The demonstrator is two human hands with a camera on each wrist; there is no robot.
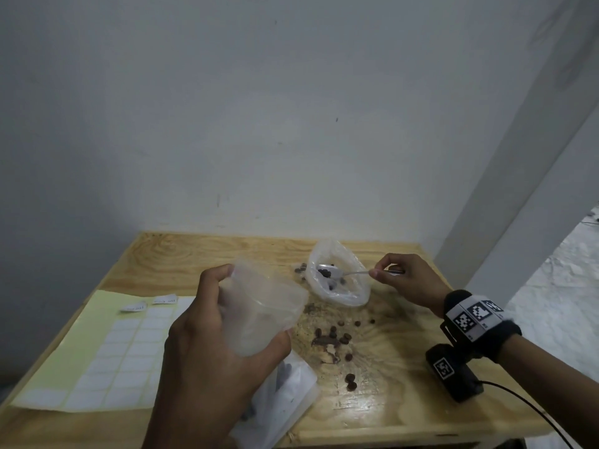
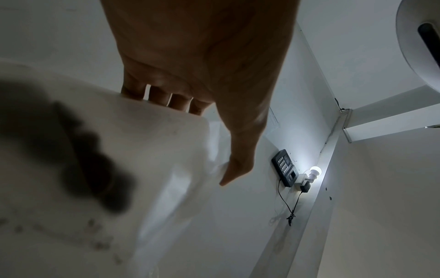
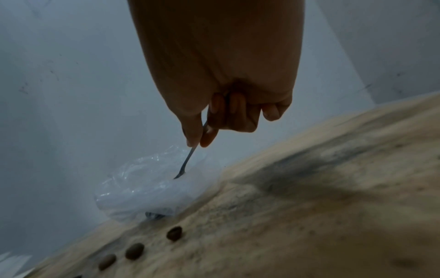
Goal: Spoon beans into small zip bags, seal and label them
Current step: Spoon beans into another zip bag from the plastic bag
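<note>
Cams: 1 head, 2 wrist
Head looks down on table (image 1: 389, 400); L wrist faces up at wall; R wrist low, close, shares table (image 3: 309, 206).

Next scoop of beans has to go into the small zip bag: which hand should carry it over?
Right. The right hand already pinches the spoon, its bowl in the bean bag. The left hand holds the small zip bag.

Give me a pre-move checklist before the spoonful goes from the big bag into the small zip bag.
1. Spoon pinched by the right hand: ok.
2. Beans on the spoon bowl, inside the open bean bag: ok.
3. Small zip bag held up by the left hand: ok.
4. Zip bag mouth open and facing the spoon: ok.
5. Table free of spilled beans: not ok.
6. Label sheet within reach: ok.
</note>
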